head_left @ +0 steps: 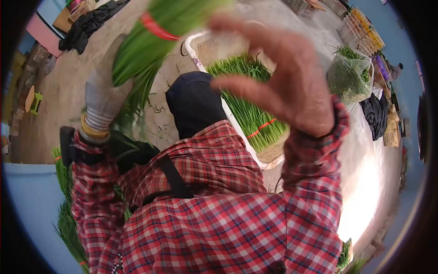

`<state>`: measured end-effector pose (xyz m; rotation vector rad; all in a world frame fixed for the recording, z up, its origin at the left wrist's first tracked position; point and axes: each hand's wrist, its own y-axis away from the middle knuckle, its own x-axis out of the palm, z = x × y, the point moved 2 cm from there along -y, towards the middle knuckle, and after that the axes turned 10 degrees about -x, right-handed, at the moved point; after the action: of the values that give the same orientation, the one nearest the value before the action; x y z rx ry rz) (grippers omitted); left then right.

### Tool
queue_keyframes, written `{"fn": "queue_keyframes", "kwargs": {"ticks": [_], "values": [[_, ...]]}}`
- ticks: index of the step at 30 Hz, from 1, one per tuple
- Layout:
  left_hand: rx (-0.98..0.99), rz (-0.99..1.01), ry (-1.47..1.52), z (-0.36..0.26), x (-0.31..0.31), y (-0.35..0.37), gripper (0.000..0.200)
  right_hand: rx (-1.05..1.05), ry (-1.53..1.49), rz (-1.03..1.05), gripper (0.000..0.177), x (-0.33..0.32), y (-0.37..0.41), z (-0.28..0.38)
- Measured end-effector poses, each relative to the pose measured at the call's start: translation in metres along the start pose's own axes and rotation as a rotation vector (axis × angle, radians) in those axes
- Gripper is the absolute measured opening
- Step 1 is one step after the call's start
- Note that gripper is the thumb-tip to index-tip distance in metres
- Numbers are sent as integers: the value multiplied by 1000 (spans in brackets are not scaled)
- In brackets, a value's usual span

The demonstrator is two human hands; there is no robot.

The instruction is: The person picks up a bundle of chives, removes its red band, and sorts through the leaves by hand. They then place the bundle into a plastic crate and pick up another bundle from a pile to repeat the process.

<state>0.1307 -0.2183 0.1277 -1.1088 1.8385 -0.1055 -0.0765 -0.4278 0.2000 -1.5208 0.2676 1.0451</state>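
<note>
My left hand (106, 91), in a pale grey knitted glove, is closed round a bunch of chives (143, 52) tied with a red band (157, 27). The bunch is raised at a slant and its upper end blurs at the top of the view. My bare right hand (287, 75) is lifted with fingers and thumb spread, holding nothing, to the right of the bunch and above a white-rimmed crate (235, 123). Inside that crate lie more chives (255, 109), with a red band across them.
More banded chives (66, 223) lie by my left elbow. A clear bag of greens (350, 75) stands at the right, near a stacked crate (360, 29). A black cloth (91, 29) and a small green stool (34, 100) are at the left. Loose stalks litter the floor.
</note>
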Motion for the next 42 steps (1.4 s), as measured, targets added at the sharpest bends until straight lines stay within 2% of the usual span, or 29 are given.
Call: {"fn": "queue_keyframes", "kwargs": {"ticks": [1, 2, 3, 5, 6, 7, 9, 10, 12, 14, 15, 17, 18, 19, 21, 22, 23, 25, 26, 28, 29, 31, 33, 34, 35, 37, 39, 40, 42], "values": [[142, 36, -146, -14, 5, -11, 77, -148, 234, -102, 69, -7, -10, -4], [290, 71, -286, -27, 13, -20, 81, -75, 326, 40, 68, -3, -14, -8], [297, 81, -276, -37, 23, -29, 81, 1, 417, 184, 67, 1, -14, -11], [539, 96, -453, -62, 45, -43, 85, 63, 604, 352, 66, 27, 3, -32], [571, 150, -506, -71, 55, -48, 82, 6, 738, 215, 71, 32, 23, -46], [575, 160, -501, -84, 62, -52, 82, 17, 735, 219, 71, 21, 24, -41], [531, 372, -606, -101, 78, -56, 78, 571, 515, 718, 68, -9, 35, -29], [632, 339, -557, -95, 90, -60, 79, 597, 447, 714, 69, -25, 43, -25], [673, 356, -604, -104, 108, -66, 78, 546, 478, 603, 76, -40, 63, -31], [782, 294, -693, -114, 126, -69, 72, 448, 466, 435, 80, -35, 72, -48], [788, 297, -691, -122, 124, -67, 72, 455, 466, 433, 80, -24, 75, -51], [939, 206, -703, -133, 134, -72, 68, 183, 423, 191, 88, 8, 85, -70], [931, 233, -727, -136, 133, -75, 67, 230, 373, 153, 98, 20, 88, -74], [922, 235, -728, -138, 133, -80, 67, 226, 367, 158, 98, 18, 90, -77], [1050, 24, -450, -148, 133, -89, 24, 635, -159, 154, 93, 16, 93, -89], [964, 13, -480, -145, 144, -94, 27, 503, -49, 16, 86, 23, 99, -96], [957, 22, -476, -139, 147, -92, 27, 509, -56, 22, 86, 32, 106, -105], [906, -65, -567, -124, 147, -80, 68, 749, -311, 44, 87, 51, 132, -123], [751, 78, -527, -111, 145, -69, 68, 831, -436, 53, 87, 67, 159, -131], [590, 105, -473, -60, 138, -45, 67, 1014, -672, 38, 89, 109, 221, -135], [479, 225, -548, -43, 122, -48, 65, 1136, -805, 17, 89, 117, 240, -127], [218, 362, -513, 16, 108, -22, 56, 1244, -816, 13, 89, 161, 304, -115], [30, 446, -533, 58, 89, 9, 55, 1246, -631, 409, 91, 196, 363, -105], [-33, 463, -552, 69, 80, 21, 53, 1249, -638, 412, 91, 216, 389, -94], [-85, 463, -564, 82, 72, 34, 52, 1153, -487, 425, 94, 234, 411, -81], [-158, 489, -584, 87, 58, 52, 51, 1062, -366, 455, 97, 232, 408, -74], [-298, 489, -410, 103, 50, 78, 50, 1232, -280, 778, 103, 232, 389, -71], [-295, 488, -405, 111, 48, 92, 50, 1248, -285, 791, 103, 230, 390, -71], [-524, 459, -325, 131, 48, 121, 52, 1293, -266, 855, 102, 213, 365, -71]]}}
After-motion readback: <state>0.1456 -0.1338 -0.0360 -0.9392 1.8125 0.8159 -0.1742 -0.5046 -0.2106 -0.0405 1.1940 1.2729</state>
